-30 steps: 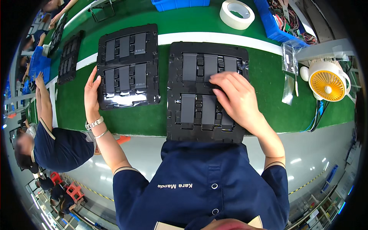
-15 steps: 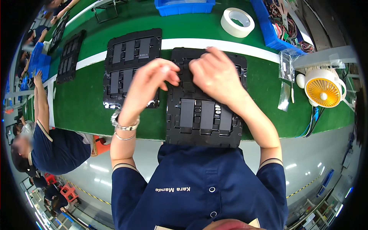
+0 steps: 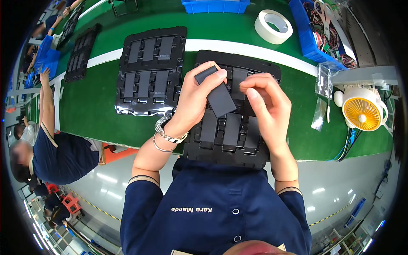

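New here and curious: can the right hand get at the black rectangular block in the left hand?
Probably yes: the right hand looks empty and close, with nothing visible in between; the left hand leaves the lower end of the black rectangular block free.

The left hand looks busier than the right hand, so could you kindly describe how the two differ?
The left hand grips a flat black block; the right hand shows nothing held, its fingers loosely curled. The left hand has a metal band at its wrist; the right hand has none. Both hands are bare and partly hide the black tray.
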The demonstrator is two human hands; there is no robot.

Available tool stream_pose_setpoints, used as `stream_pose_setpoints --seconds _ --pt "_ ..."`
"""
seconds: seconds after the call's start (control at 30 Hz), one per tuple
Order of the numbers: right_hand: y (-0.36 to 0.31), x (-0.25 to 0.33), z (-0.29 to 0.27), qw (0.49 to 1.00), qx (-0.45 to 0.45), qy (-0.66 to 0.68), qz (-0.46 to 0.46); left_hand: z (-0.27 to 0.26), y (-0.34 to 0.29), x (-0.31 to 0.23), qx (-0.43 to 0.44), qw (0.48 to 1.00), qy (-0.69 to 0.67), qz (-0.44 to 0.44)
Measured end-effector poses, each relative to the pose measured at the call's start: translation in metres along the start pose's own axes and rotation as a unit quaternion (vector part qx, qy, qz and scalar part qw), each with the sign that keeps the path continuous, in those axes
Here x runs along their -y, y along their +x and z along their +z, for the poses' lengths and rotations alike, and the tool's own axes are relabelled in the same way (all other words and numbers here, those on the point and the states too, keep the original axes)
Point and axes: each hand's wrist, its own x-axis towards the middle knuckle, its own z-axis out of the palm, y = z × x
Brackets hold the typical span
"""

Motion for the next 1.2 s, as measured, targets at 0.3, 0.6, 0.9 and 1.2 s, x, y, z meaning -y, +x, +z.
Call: stream_pose_setpoints --seconds 0.3,0.6,0.9,1.2 --pt "-0.006 -0.014 0.003 0.960 0.119 0.178 0.183 -0.005 -0.007 0.012 0.022 0.991 0.124 0.043" --pt "-0.008 -0.013 0.003 0.952 0.127 0.188 0.203 -0.005 -0.007 0.013 0.039 0.986 0.155 0.048" --pt "-0.012 -0.015 0.003 0.955 0.132 0.167 0.208 -0.006 -0.006 0.020 0.059 0.980 0.162 0.100" --pt "-0.011 -0.018 0.003 0.939 0.151 0.222 0.216 -0.006 -0.006 0.019 0.063 0.983 0.145 0.096"
